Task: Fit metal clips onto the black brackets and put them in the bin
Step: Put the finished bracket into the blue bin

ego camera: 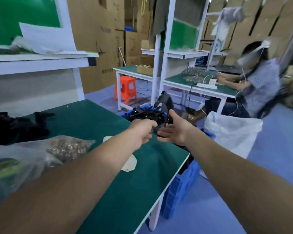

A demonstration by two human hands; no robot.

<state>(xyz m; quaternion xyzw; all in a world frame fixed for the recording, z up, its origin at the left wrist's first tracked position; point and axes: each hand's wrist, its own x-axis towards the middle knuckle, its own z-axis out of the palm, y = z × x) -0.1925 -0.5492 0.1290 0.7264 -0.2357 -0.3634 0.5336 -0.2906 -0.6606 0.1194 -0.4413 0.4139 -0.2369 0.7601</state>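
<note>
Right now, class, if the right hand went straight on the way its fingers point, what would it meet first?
Most likely the black bracket that the left hand grips: the open right hand points straight at it. Blur leaves the gap between them unclear.

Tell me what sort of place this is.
Probably a small factory assembly floor: green-matted workbenches, stacked cardboard cartons along the walls, and a blue bin of black brackets, with a bag of metal clips on the bench.

even, soft indoor light; motion blur throughout, wide-angle bending at the edges.
</note>
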